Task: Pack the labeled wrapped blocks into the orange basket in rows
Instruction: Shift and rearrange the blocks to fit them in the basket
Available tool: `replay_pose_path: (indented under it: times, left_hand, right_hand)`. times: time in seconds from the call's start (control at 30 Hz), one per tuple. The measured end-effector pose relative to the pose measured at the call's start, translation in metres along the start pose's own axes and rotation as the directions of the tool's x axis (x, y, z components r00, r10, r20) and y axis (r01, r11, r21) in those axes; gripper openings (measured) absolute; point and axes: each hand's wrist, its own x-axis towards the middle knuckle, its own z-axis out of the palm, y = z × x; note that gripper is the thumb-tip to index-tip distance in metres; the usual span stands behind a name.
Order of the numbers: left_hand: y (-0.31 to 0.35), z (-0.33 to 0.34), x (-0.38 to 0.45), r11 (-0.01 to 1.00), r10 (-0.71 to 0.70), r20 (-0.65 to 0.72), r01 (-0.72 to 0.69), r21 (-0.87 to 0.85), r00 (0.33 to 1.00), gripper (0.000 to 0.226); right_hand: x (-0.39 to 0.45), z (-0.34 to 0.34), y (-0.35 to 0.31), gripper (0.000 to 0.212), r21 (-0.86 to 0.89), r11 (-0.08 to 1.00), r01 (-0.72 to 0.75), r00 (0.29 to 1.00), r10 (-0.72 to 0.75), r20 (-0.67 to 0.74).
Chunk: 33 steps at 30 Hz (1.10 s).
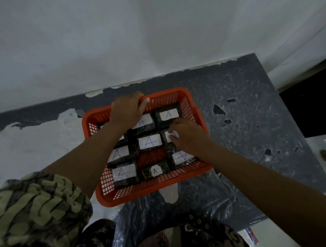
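An orange mesh basket (179, 183) sits on the table in front of me. Inside lie several dark wrapped blocks with white "A" labels, set in rows; one sits in the middle (150, 141), another at the far right corner (168, 114). A bare patch of basket floor (151, 157) shows near the front centre. My left hand (127, 109) grips the basket's far rim. My right hand (186, 135) rests on a block at the right side, fingers curled over its label. A smaller green-lettered block (155, 171) lies at the front.
The dark scratched tabletop (250, 120) is covered with clear plastic film and has white peeled patches at the left (39, 146). A white curtain hangs behind. A patterned sleeve and clothing fill the bottom left.
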Motion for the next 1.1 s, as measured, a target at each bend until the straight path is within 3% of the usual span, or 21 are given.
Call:
replay_pose_path:
  times: [0.07,0.13,0.2,0.5,0.6,0.67,0.77,1.1]
  left_hand:
    - [-0.001,0.0,0.0,1.0,0.002,-0.004,-0.002,0.002,1.0,0.043]
    - [0.0,0.001,0.0,1.0,0.008,-0.007,-0.008,-0.001,1.0,0.042]
    - [0.0,0.0,0.0,1.0,0.012,-0.007,-0.012,-0.01,1.0,0.041]
    - [0.001,0.001,0.0,1.0,0.01,-0.011,-0.01,0.003,1.0,0.04]
    - [0.001,-0.001,-0.001,1.0,0.006,0.003,-0.006,-0.009,1.0,0.041]
    - [0.002,-0.001,-0.001,1.0,0.004,0.005,-0.004,-0.006,1.0,0.042]
    - [0.001,-0.001,-0.001,1.0,0.011,-0.001,-0.011,-0.004,1.0,0.042]
    - [0.001,0.0,-0.001,1.0,-0.01,0.003,0.01,-0.001,1.0,0.041]
  right_hand:
    - [-0.007,-0.004,0.0,0.017,-0.078,0.997,0.021,0.999,-0.017,0.045]
    - [-0.01,-0.006,-0.001,0.022,-0.141,0.989,0.037,0.972,-0.003,0.237]
    - [-0.009,-0.008,-0.002,0.026,-0.159,0.987,0.033,0.946,0.021,0.325]
    - [-0.007,0.003,-0.005,0.023,-0.15,0.989,0.004,0.968,0.034,0.25]
    - [-0.008,0.004,-0.004,0.028,-0.047,0.992,-0.114,0.968,0.121,0.221]
    - [-0.007,0.007,-0.007,0.036,0.031,0.977,-0.211,0.97,0.205,0.13]
    - [-0.001,0.012,-0.014,0.044,-0.001,0.966,-0.257,0.966,0.257,0.019]
    - [0.019,-0.003,-0.017,0.062,-0.217,0.966,-0.143,0.964,0.186,0.191]
